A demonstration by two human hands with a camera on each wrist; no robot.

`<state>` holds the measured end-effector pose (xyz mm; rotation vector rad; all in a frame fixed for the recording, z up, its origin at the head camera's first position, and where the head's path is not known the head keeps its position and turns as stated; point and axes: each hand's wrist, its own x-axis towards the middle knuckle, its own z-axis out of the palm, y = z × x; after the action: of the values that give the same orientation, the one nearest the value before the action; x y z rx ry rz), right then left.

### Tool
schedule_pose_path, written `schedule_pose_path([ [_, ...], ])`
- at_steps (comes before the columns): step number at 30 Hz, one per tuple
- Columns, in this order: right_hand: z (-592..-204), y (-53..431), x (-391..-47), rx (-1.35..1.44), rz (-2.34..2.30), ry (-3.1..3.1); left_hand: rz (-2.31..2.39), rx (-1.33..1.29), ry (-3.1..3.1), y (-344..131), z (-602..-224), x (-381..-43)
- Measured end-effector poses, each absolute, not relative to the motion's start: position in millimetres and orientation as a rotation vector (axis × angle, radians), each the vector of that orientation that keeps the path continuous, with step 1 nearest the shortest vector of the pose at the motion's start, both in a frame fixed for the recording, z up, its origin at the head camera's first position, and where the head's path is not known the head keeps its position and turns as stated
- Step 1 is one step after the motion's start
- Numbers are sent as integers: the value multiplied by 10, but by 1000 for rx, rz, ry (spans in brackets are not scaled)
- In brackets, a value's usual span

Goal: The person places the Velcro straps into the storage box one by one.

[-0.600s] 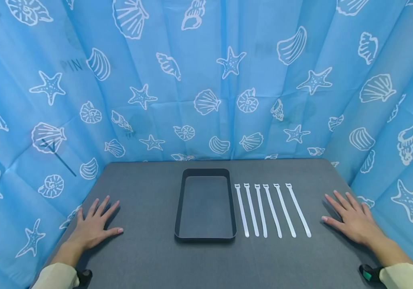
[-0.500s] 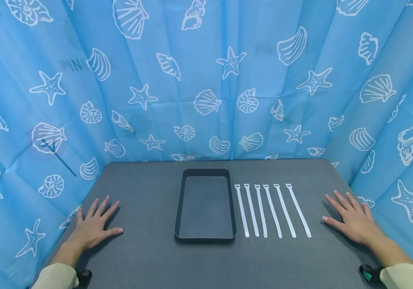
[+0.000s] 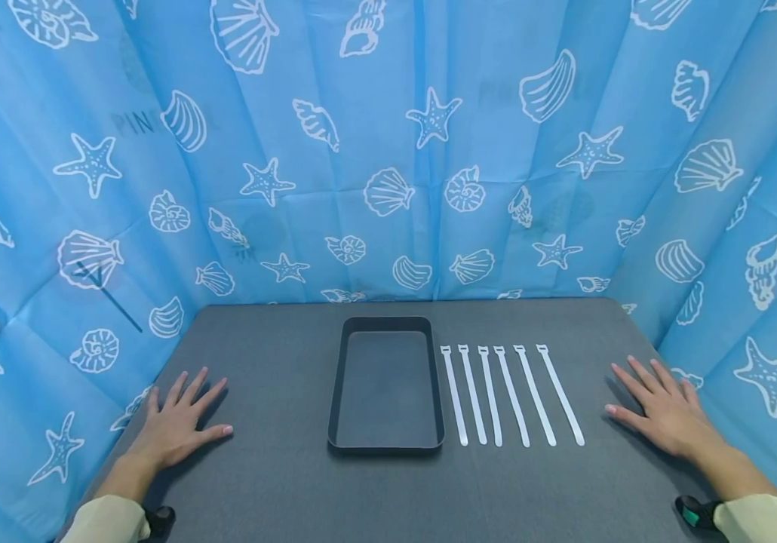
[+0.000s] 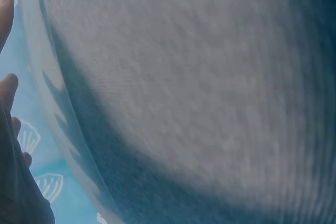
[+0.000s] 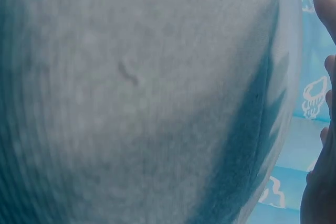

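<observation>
My left hand (image 3: 171, 431) lies palm down with spread fingers at the left side of the grey table (image 3: 259, 483), holding nothing. Mirroring it on the right side, my right hand (image 3: 667, 418) also has its fingers spread and holds nothing. Between them stands a dark grey rectangular tray (image 3: 387, 449) with low walls and nothing in it. Just right of the tray, several white cable straps (image 3: 490, 396) lie in a row, each with a slotted head at the far end. The rightmost strap (image 3: 560, 394) is nearest to my right hand. Both wrist views show mostly grey cloth and shadow.
A blue curtain (image 3: 361, 226) with white shells and starfish closes off the back and both sides of the table. Dark bands sit at both wrists, such as the right wristband (image 3: 694, 513).
</observation>
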<state>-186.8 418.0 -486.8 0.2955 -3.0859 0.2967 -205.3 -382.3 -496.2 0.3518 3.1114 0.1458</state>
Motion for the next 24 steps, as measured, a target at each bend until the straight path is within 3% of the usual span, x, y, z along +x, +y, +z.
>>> schedule_pose_path([
  [24,-4822,3843,-1912,299,826,-2902,860,309,2916,-3427,-4903,-2046],
])
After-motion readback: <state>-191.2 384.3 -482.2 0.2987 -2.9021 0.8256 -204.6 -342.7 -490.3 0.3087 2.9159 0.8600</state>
